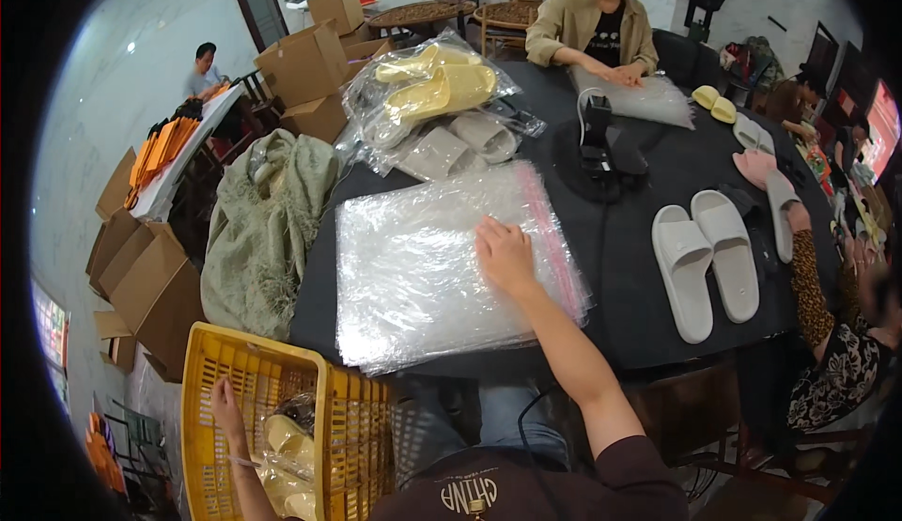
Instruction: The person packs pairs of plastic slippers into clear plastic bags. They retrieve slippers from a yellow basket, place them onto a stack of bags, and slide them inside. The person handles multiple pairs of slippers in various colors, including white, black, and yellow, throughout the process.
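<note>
My right hand (505,255) lies flat with its fingers spread on a stack of clear plastic bags (423,258) that has a pink strip along its right side. Over the left part of a yellow plastic crate (324,427), my left hand (226,410) hangs with fingers stretched out and nothing visible in it. Inside the crate are bagged pale yellow slippers (289,436). To the right on the black table (611,324) sits a pair of white slippers (709,267). Beyond the bags are yellow slippers (442,89) and grey slippers (446,150) in clear wrapping.
A black device on a stand (597,145) rises mid-table. Across from me, a person (601,28) rests both hands on another bag stack (639,98). At the right edge a co-worker's arm (810,277) reaches beside more slippers. A green sack (268,230) and cardboard boxes (150,277) stand left.
</note>
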### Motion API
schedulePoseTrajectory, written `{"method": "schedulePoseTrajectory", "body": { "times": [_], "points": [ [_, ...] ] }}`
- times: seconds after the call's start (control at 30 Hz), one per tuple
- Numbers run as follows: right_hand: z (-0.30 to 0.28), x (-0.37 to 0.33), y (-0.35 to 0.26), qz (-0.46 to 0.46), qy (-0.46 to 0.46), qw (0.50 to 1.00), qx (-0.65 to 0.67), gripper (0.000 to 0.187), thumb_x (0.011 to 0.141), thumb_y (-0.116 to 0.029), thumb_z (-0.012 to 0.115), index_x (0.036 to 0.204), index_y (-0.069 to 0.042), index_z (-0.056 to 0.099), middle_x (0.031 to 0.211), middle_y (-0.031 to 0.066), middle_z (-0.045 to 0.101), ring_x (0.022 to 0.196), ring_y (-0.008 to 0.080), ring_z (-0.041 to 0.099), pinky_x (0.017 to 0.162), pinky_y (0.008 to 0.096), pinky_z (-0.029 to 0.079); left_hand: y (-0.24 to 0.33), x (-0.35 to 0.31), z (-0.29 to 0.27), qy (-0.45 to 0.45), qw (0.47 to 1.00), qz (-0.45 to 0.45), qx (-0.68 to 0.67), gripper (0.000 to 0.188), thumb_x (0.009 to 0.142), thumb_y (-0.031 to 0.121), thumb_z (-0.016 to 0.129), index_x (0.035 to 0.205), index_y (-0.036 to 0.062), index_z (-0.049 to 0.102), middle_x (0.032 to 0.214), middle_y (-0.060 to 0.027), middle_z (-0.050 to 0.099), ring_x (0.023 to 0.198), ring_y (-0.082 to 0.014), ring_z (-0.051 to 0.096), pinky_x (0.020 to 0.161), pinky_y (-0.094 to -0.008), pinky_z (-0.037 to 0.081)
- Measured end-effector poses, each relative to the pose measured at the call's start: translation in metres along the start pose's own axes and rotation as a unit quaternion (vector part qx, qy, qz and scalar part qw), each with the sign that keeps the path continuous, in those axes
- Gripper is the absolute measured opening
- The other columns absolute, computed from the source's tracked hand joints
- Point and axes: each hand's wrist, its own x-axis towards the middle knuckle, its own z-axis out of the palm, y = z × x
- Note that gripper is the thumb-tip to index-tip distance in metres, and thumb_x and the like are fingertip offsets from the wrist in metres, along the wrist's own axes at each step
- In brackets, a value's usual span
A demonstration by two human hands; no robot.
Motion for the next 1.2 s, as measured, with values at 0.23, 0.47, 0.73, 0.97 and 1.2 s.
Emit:
{"method": "schedulePoseTrajectory", "body": {
  "times": [0.23, 0.47, 0.73, 0.97, 1.2],
  "points": [
    [-0.001, 0.001, 0.002, 0.018, -0.013, 1.0, 0.011, 0.03, 0.087, -0.027, 0.053, 0.11, -0.013, 0.064, 0.128, 0.0027, 0.053, 0.11, 0.0258, 0.049, 0.096, 0.0409, 0.036, -0.123, -0.156, -0.021, -0.055, 0.896, -0.225, 0.378, 0.073, 0.089, 0.036, 0.057, 0.141, -0.0016, 0.023, 0.141, -0.0259, 0.03, 0.13, -0.0395, 0.03, 0.106, -0.0427, 0.029],
    [-0.002, 0.001, 0.005, 0.017, -0.009, 1.0, 0.014, 0.029, 0.086, -0.027, 0.054, 0.11, -0.013, 0.064, 0.129, 0.0017, 0.053, 0.11, 0.0253, 0.049, 0.095, 0.0417, 0.036, -0.109, -0.198, -0.016, -0.183, 0.821, -0.283, 0.461, 0.088, 0.088, 0.055, 0.046, 0.146, 0.0026, 0.006, 0.151, -0.0238, 0.001, 0.139, -0.0367, 0.011, 0.112, -0.0441, 0.018],
    [0.003, 0.0, 0.006, 0.002, -0.01, 1.0, 0.019, 0.029, 0.086, -0.027, 0.055, 0.111, -0.013, 0.064, 0.129, 0.0016, 0.054, 0.109, 0.0248, 0.049, 0.095, 0.0418, 0.036, -0.211, -0.217, -0.045, 0.09, 0.821, -0.53, 0.193, 0.09, 0.081, 0.059, 0.057, 0.144, 0.008, 0.018, 0.142, -0.0198, 0.025, 0.126, -0.0336, 0.029, 0.1, -0.0419, 0.033],
    [0.0, -0.001, 0.006, 0.014, -0.019, 1.0, 0.019, 0.031, 0.086, -0.027, 0.055, 0.112, -0.014, 0.063, 0.129, 0.0011, 0.053, 0.11, 0.0245, 0.049, 0.095, 0.0415, 0.035, -0.216, -0.258, -0.043, 0.079, 0.834, -0.537, 0.1, 0.08, 0.08, 0.053, 0.061, 0.137, 0.0028, 0.035, 0.121, -0.0192, 0.053, 0.099, -0.0274, 0.057, 0.079, -0.0396, 0.049],
    [0.001, -0.001, 0.007, 0.018, -0.025, 0.999, 0.017, 0.031, 0.085, -0.027, 0.055, 0.113, -0.015, 0.063, 0.13, -0.0002, 0.052, 0.11, 0.0242, 0.048, 0.096, 0.0415, 0.035, -0.197, -0.267, -0.046, -0.067, 0.816, -0.534, 0.214, 0.079, 0.08, 0.051, 0.063, 0.137, 0.0033, 0.035, 0.116, -0.0175, 0.056, 0.095, -0.0257, 0.058, 0.076, -0.0386, 0.049]
  ]
}}
